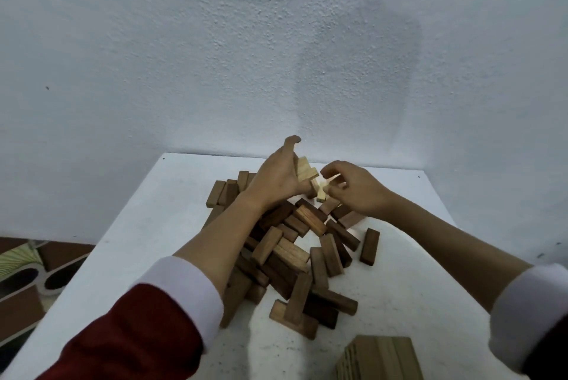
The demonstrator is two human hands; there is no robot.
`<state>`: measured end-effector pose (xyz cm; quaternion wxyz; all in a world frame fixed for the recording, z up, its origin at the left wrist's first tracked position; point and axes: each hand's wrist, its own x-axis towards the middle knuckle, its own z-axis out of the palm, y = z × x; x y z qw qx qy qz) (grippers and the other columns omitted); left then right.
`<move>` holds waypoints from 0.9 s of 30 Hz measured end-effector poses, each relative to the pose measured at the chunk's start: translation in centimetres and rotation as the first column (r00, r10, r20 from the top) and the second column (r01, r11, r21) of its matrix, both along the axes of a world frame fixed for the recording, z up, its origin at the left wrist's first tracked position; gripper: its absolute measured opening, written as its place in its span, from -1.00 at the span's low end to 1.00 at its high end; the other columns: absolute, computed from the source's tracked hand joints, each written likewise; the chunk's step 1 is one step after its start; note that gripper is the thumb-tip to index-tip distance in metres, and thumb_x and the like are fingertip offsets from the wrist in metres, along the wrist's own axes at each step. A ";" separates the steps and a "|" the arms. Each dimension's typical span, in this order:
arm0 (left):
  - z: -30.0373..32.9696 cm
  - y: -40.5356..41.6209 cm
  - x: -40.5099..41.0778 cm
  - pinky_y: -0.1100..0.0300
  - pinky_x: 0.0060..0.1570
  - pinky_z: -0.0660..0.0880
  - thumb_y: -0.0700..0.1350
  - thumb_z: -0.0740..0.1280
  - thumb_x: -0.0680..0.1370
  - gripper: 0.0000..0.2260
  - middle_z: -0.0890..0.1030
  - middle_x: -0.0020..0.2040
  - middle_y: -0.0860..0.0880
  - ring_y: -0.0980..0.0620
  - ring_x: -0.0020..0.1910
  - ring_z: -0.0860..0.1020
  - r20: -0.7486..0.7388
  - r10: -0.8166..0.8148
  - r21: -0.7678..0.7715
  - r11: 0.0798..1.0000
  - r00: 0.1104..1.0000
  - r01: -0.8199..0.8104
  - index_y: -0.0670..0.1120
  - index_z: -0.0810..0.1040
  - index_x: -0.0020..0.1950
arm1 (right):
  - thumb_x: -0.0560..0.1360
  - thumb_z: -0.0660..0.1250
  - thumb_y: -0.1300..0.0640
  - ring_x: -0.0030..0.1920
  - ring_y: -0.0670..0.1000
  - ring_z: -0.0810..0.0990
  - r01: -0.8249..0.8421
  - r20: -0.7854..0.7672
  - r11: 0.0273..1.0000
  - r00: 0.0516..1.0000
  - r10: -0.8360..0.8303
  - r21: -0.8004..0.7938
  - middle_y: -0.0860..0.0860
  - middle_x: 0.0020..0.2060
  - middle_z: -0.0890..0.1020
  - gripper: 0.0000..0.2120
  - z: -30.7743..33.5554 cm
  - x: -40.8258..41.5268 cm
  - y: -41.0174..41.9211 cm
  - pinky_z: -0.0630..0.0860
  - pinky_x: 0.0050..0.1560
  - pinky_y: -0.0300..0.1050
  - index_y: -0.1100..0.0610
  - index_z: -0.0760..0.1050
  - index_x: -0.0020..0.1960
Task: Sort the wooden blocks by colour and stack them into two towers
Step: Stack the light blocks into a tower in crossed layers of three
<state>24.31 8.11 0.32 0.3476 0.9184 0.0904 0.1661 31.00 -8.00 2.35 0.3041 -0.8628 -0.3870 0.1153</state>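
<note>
My left hand (276,176) reaches over the far side of the pile of blocks (295,250), fingers curled round a clutch of pale blocks (304,169). Most of them are hidden behind my palm, so I cannot count how many I have; only their top ends show past my thumb side. My right hand (356,189) is just beside it, fingertips pinching a small pale block (322,192) whose lower end pokes out beneath my fingers. My knuckles cover the rest of it, and the motion blur there makes its edges hard to read.

The pile lies in the middle of the white table (415,272), a jumble of dark and mid-brown blocks lying across each other at all angles. My left forearm crosses over its left part and hides what lies under it. One dark block (369,246) lies alone just to the right of the heap. At the bottom edge, near my right sleeve (522,315), stands a stacked tower (379,358) of pale blocks, cut off by the frame so only its top shows. Behind the table is a rough white wall (276,41).
</note>
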 end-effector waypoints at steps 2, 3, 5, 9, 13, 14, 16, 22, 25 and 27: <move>1.0 -1.1 -1.9 0.33 -0.18 0.37 -0.06 0.50 0.34 -0.22 0.47 0.05 0.00 0.04 -0.07 0.50 0.042 0.007 -0.049 0.999 0.999 -0.005 -0.02 0.15 0.44 | 0.54 0.29 0.15 0.06 0.01 0.57 0.099 -0.209 0.988 0.975 -0.072 0.122 0.02 0.10 0.55 -0.74 1.5 -1.1 -0.3 0.50 0.10 -0.09 0.15 0.45 0.22; 1.8 -1.8 -3.4 0.40 -0.22 0.36 -0.07 0.49 0.35 -0.23 0.47 0.06 0.03 0.08 -0.07 0.49 0.058 0.011 -0.052 0.999 0.998 -0.008 0.00 0.14 0.44 | 0.54 0.30 0.15 0.03 0.03 0.60 0.152 -0.322 0.974 0.942 -0.091 0.171 0.06 0.06 0.58 -0.77 2.6 -2.0 -0.4 0.53 0.10 -0.06 0.17 0.47 0.18; 2.9 -3.1 -6.0 0.45 -0.15 0.39 -0.08 0.50 0.35 -0.22 0.47 0.08 0.05 0.11 -0.04 0.49 0.095 -0.003 -0.072 0.997 0.995 0.010 0.00 0.14 0.45 | 0.53 0.33 0.17 -0.11 0.05 0.65 0.208 -0.521 0.952 0.851 -0.063 0.223 0.13 -0.06 0.63 -0.86 4.5 -4.1 -0.7 0.57 0.01 -0.07 0.22 0.53 0.03; 4.1 -5.0 -10.8 0.16 0.01 0.50 -0.11 0.50 0.33 -0.19 0.46 0.11 0.02 0.05 0.03 0.52 0.179 -0.042 -0.122 0.990 0.983 0.065 0.00 0.13 0.46 | 0.49 0.37 0.25 -0.32 0.04 0.60 0.194 -0.583 0.963 0.811 -0.048 0.190 0.12 -0.25 0.59 -0.91 6.9 -8.6 -1.0 0.59 -0.29 -0.20 0.27 0.52 -0.06; 3.4 -6.3 -16.2 0.31 0.02 0.47 -0.01 0.52 0.32 -0.19 0.44 0.10 0.08 0.14 0.07 0.49 0.250 0.003 -0.170 0.985 0.968 0.041 -0.01 0.17 0.45 | 0.43 0.41 0.31 -0.50 0.00 0.52 0.238 -0.485 0.966 0.860 -0.162 0.099 0.12 -0.36 0.55 -0.88 7.5 -13.9 -0.8 0.50 -0.43 -0.23 0.27 0.51 -0.05; 2.9 -6.5 -17.2 0.31 0.03 0.47 0.05 0.49 0.30 -0.20 0.46 0.10 0.08 0.16 0.08 0.49 0.272 0.010 -0.187 0.981 0.962 0.043 -0.02 0.19 0.45 | 0.43 0.41 0.32 -0.53 -0.02 0.51 0.234 -0.456 0.970 0.872 -0.177 0.071 0.10 -0.38 0.55 -0.89 7.6 -15.1 -0.7 0.49 -0.47 -0.26 0.26 0.51 -0.07; 1.7 -6.8 -19.4 0.24 0.03 0.50 0.05 0.44 0.28 -0.21 0.47 0.08 0.11 0.18 0.07 0.50 0.289 0.020 -0.214 0.976 0.957 0.044 -0.06 0.21 0.44 | 0.44 0.41 0.31 -0.50 -0.03 0.52 0.219 -0.416 0.976 0.889 -0.192 0.017 0.10 -0.35 0.56 -0.92 7.0 -17.6 -0.6 0.49 -0.49 -0.28 0.26 0.51 -0.10; -3.4 -6.7 -24.4 0.11 -0.04 0.56 -0.07 0.52 0.27 -0.20 0.51 0.09 0.08 0.14 0.01 0.55 0.189 0.035 -0.281 0.960 0.981 0.020 0.04 0.19 0.41 | 0.53 0.24 0.20 -0.02 0.03 0.51 0.169 -0.062 0.983 0.983 -0.173 -0.070 0.11 0.04 0.57 -0.78 0.9 -23.4 0.0 0.44 -0.08 -0.25 0.23 0.46 0.16; -5.5 -6.6 -25.6 0.24 -0.01 0.53 -0.01 0.54 0.28 -0.27 0.50 0.11 0.12 0.12 0.06 0.54 0.097 0.001 -0.267 0.963 0.995 0.025 0.28 0.18 0.27 | 0.56 0.16 0.21 0.21 0.07 0.44 0.184 -0.103 0.982 0.977 -0.187 -0.037 0.10 0.19 0.48 -0.71 -3.5 -25.9 0.1 0.43 0.20 -0.06 0.19 0.40 0.27; -6.7 -6.6 -25.9 0.18 0.05 0.52 0.05 0.53 0.26 -0.29 0.47 0.14 0.10 0.11 0.12 0.49 0.040 0.002 -0.228 0.974 0.999 0.007 0.20 0.24 0.30 | 0.58 0.13 0.24 0.30 0.09 0.36 0.219 -0.118 0.975 0.968 -0.221 -0.032 0.08 0.24 0.45 -0.68 -5.8 -26.9 -0.4 0.31 0.32 -0.01 0.17 0.37 0.32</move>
